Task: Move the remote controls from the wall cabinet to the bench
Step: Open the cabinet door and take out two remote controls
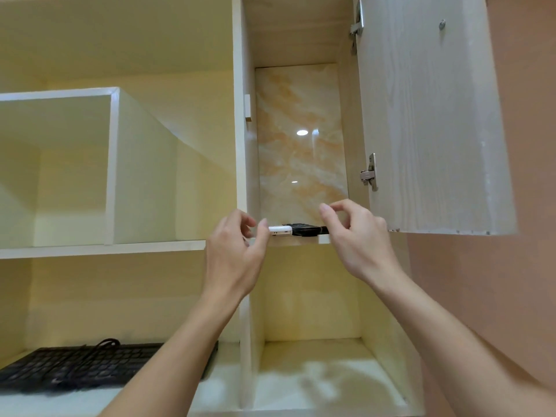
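Note:
The wall cabinet [249, 85] stands open, its marbled back panel showing. On its bottom shelf lie a white remote control [280, 230] and, right beside it, a black remote control [307, 229], both seen end-on from below. My left hand [236, 254] is raised at the shelf's front edge, fingers curled and apart, thumb tip touching the white remote's left end. My right hand [356, 239] hovers at the shelf's right side, thumb and fingers spread, covering the black remote's right end. Neither hand holds anything.
The cabinet door [430, 115] hangs open to the right with two metal hinges. Open shelf compartments lie to the left. A black keyboard [81, 368] with its cable rests on the lower left shelf. An open cubby [316, 371] sits below the cabinet.

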Demonstrator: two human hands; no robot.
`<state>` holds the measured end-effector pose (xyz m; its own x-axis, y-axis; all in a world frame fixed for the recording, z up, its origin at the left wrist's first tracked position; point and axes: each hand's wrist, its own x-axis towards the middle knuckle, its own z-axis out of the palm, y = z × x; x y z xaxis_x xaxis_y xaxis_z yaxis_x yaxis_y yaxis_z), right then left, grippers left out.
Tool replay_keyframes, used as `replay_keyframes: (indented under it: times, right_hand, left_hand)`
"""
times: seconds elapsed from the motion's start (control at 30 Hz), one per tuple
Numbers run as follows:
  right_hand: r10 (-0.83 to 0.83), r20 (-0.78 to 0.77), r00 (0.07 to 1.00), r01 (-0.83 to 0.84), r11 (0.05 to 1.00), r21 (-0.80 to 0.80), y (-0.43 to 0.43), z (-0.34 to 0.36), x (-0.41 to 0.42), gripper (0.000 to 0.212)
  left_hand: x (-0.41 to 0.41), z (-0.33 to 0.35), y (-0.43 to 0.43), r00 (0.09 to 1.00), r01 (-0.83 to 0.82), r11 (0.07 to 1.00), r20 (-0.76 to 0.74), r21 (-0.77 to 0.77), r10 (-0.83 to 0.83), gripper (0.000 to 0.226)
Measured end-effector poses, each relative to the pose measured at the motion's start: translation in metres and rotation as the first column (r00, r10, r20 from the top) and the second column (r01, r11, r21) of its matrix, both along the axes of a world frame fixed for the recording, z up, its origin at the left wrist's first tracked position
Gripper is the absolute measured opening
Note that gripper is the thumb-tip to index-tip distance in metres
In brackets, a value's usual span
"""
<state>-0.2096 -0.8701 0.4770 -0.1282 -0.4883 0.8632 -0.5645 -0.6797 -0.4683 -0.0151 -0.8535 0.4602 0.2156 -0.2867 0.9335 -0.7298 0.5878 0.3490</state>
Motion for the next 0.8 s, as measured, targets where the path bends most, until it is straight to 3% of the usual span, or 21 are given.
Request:
replay_keyframes:
  times: [0.1, 0.2, 0.33, 0.47, 0.63, 0.8]
  right_hand:
    - [0.195, 0.122, 0.973, -0.224, 0.923, 0.314, 0.000, 0.005, 0.012, 0.055]
    - [0.309, 0.284, 0.908, -0.404, 0.823, 0.398, 0.000, 0.010, 0.022, 0.042]
    - [0.382, 0.424, 0.821, -0.545, 0.747, 0.382, -0.005, 0.010, 0.029, 0.027]
    - [0.449, 0.498, 0.742, -0.632, 0.716, 0.296, -0.006, 0.002, 0.031, 0.030]
    - [0.535, 0.542, 0.648, -0.709, 0.684, 0.172, 0.010, -0.022, 0.029, 0.028]
    - [0.630, 0.571, 0.526, -0.807, 0.582, 0.100, 0.040, -0.066, 0.020, 0.034]
  left_hand:
    - [-0.007, 0.007, -0.001, 0.983, 0.138, 0.958, -0.151, 0.253, -0.102, 0.036]
    - [-0.016, 0.014, -0.002, 0.958, 0.240, 0.921, -0.228, 0.308, -0.174, 0.035]
    - [-0.023, 0.020, -0.001, 0.866, 0.429, 0.855, -0.402, 0.292, -0.298, 0.023]
    - [-0.021, 0.014, 0.003, 0.760, 0.588, 0.760, -0.512, 0.277, -0.400, 0.020]
    - [-0.018, -0.004, 0.015, 0.576, 0.754, 0.645, -0.598, 0.126, -0.557, 0.042]
    - [-0.015, -0.045, 0.038, 0.307, 0.898, 0.439, -0.693, -0.015, -0.652, 0.057]
